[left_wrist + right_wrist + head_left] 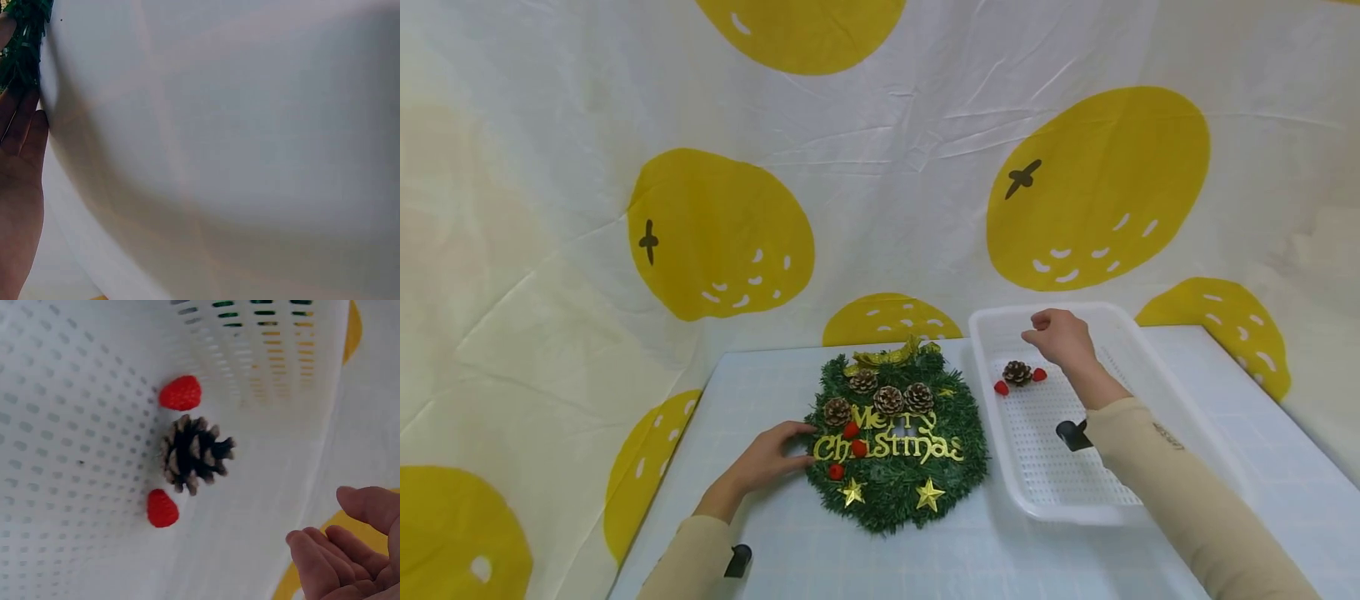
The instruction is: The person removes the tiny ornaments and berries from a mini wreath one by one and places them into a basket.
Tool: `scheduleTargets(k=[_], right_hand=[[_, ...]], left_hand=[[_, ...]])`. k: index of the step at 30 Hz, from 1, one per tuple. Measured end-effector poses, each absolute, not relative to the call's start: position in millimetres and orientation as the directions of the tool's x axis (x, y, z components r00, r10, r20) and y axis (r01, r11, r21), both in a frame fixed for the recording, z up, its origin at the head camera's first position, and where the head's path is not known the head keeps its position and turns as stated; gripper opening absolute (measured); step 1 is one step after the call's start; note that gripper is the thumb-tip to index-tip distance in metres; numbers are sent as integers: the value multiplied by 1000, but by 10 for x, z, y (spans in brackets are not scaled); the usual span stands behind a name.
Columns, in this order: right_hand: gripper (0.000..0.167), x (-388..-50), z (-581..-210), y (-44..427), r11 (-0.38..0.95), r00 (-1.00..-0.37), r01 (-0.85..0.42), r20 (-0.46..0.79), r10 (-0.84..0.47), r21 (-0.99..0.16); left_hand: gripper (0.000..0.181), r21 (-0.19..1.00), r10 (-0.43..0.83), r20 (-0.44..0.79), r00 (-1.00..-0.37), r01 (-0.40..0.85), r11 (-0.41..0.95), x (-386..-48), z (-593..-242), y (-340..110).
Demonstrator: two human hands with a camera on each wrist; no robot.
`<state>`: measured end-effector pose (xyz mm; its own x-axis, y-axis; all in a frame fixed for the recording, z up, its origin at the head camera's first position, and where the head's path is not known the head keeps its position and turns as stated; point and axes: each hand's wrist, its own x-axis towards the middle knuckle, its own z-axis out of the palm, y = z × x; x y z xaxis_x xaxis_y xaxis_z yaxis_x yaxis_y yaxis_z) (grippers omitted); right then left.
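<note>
A green wreath (891, 500) with gold "Merry Christmas" lettering (887, 447) lies flat on the table. Several pinecones (889, 401), red berries (837, 472) and gold stars (928, 494) are on it. My left hand (765, 458) touches its left edge, thumb and fingers spread; the left wrist view shows the fingers (24, 125) at the greenery (25, 53). Above the far part of a white basket (1022, 492), my right hand (1063, 337) is loosely bent, with nothing between thumb and fingers. Below it a pinecone (195, 453) sits between two red berries (180, 393) in the basket.
The basket stands right of the wreath, a narrow gap between them. A pale blue cloth (775, 558) covers the table. Behind the table hangs a white curtain (910, 208) with large yellow fruit prints. A gold bow (883, 358) tops the wreath's far edge.
</note>
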<state>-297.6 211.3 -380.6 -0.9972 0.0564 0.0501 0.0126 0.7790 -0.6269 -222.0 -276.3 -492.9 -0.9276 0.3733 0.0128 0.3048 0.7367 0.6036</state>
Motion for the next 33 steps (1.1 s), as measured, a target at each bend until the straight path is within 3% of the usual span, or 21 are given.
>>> scheduleTargets(k=[21,33], right_hand=[[46,-2454,-3505,1281,632,-957,-291,215,-196,-718],[48,-2210,-3539,991,564,-945,-316,200,-260,-763]], left_hand=[[52,604,377,15,-926,309,734,-2220,-4935,-2759],[52,599,382,24,-924,319,734,-2232,-4957,-2772]])
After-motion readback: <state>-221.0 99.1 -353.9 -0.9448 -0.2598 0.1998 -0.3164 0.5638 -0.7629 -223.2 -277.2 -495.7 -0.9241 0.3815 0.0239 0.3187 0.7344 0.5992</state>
